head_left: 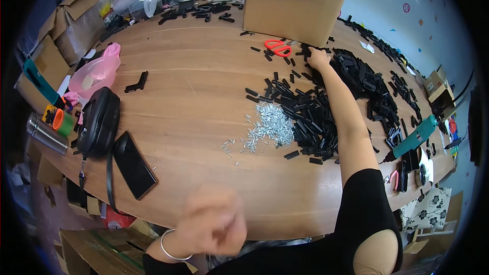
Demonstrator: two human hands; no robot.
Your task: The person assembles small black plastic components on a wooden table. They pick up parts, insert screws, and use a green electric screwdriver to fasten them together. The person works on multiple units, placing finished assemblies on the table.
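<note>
My right hand reaches far across the table to the upper end of a pile of black plastic parts, its fingers closed on a black plastic part. Red-handled scissors lie just left of it. Below my right forearm spreads a heap of short black plastic pieces. Small silver screws are heaped against its left side, with a few scattered nearer to me. Close to my body, over the table's front edge, my left hand is smeared by motion; its fingers cannot be made out.
A large cardboard box stands at the back. At left are a pink basin, a black case, a phone and a steel tumbler. A teal electric screwdriver and pink-handled pliers lie at right.
</note>
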